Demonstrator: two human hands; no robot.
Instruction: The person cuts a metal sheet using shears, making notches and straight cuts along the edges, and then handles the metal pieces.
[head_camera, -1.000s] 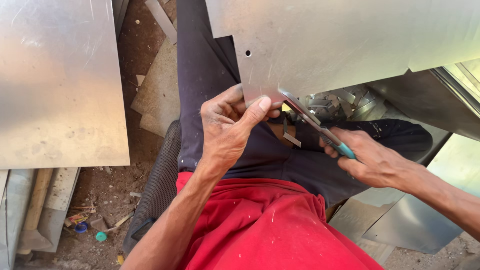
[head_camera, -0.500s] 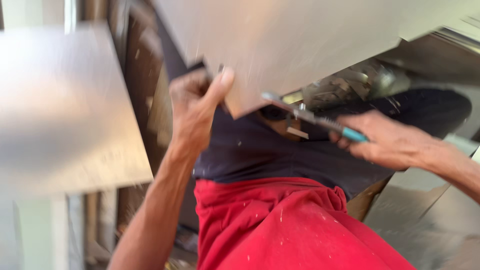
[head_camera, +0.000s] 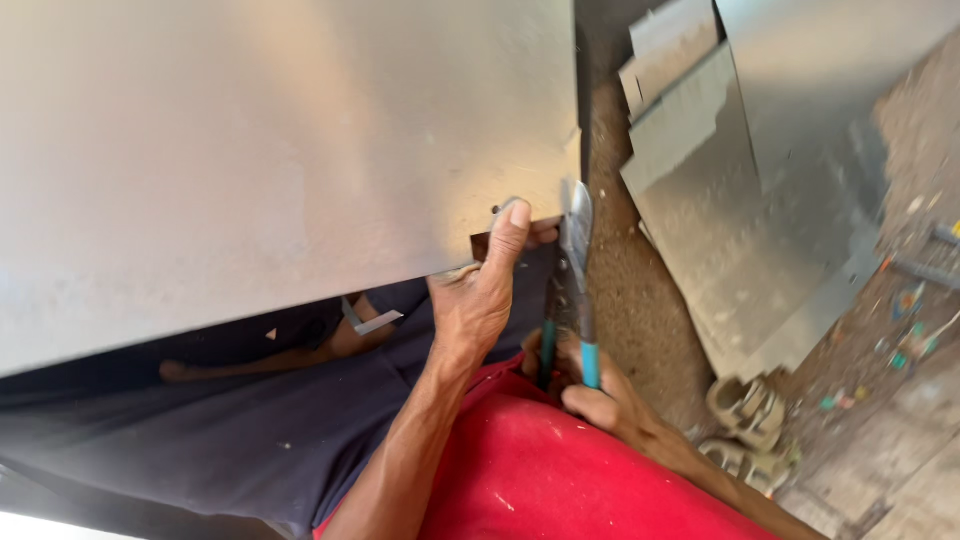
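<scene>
Tin snips (head_camera: 572, 290) standing near upright in the head view, long axis running from 6 o'clock at the handles to 12 o'clock at the blades. Blades pointing up, laid against the right-hand edge of the large metal sheet (head_camera: 270, 150), close to its lower right corner. 2 teal-sleeved handles (head_camera: 588, 362) hanging below, dropping into the right hand.

Metal sheet filling the upper left of the view, flat and pale grey, lower edge sloping up from 8 o'clock toward 3 o'clock, with a small square notch cut near the corner.

Left hand (head_camera: 478, 290) rising from 6 o'clock, forearm angled up toward 1 o'clock, wrist straight. Thumb laid flat on the sheet's face just left of the blades, other fingers hidden behind the sheet; clamped on the sheet's lower edge beside the notch.

Right hand (head_camera: 600, 395) low at about 5 o'clock from the left hand, forearm trailing off toward 4 o'clock. Fingers curled round both handles, closed on the snips; handles drawn near together, exact gap of the blades not clear through blur.

Below: red cloth (head_camera: 560, 480) and dark trousers (head_camera: 230, 430). At 2 o'clock, cut sheet pieces (head_camera: 720, 190) lying on dirt ground. At 4 o'clock, sandals (head_camera: 745, 405).
</scene>
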